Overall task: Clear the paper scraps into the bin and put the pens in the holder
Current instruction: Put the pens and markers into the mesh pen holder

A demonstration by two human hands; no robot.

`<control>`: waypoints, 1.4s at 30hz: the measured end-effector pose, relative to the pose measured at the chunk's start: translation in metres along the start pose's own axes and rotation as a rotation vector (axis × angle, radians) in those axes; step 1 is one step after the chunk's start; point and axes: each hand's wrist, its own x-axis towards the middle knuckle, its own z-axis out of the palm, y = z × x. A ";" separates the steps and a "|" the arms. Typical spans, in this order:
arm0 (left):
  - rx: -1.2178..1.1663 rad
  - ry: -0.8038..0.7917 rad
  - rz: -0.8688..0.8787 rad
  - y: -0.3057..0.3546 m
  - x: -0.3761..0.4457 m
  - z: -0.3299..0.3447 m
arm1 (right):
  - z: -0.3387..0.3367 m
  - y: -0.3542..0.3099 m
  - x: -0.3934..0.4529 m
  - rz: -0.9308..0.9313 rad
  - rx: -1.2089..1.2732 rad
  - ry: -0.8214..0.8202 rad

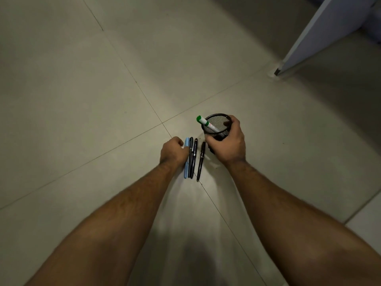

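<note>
While the pale tiled floor [103,120] serves as the work surface, items are entered as follows.

Item 1: black wire-mesh cylindrical pen holder [218,125], at one o'clock from frame centre, tipped with its mouth toward the pens, probably to ease loading. The right hand [227,141] wraps its wall from the near side, steadying it.

Item 2: white marker with green cap [207,124], already lodged in the holder, cap end jutting out at ten o'clock over the rim.

Item 3: light blue pen [186,159], lying on the floor lengthwise, twelve to six. The left hand [174,151] is curled with its fingers closing on this pen's upper part; whether it is fully gripped cannot be told.

Items 4–5: two black pens [192,159], touching one another, just beside the blue one at its three o'clock.

Item 6: single black pen [200,162], slightly apart, nearest the holder.

Paper scraps and bin: not in view.

Remainder judged: four pens to load.
</note>
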 end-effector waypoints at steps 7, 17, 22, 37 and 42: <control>0.269 0.061 -0.040 0.010 -0.006 0.003 | 0.001 -0.003 -0.004 0.010 0.002 0.009; -0.668 0.231 0.099 0.065 0.009 -0.059 | 0.003 -0.006 0.002 0.139 -0.092 0.093; -0.858 0.157 0.234 0.101 0.010 -0.065 | 0.007 -0.010 0.002 0.120 -0.084 0.085; -0.464 0.182 0.108 0.065 0.009 -0.020 | -0.004 -0.008 0.000 0.163 0.169 0.018; -0.033 0.017 -0.024 0.028 0.006 0.013 | -0.013 0.001 -0.004 0.167 0.166 0.019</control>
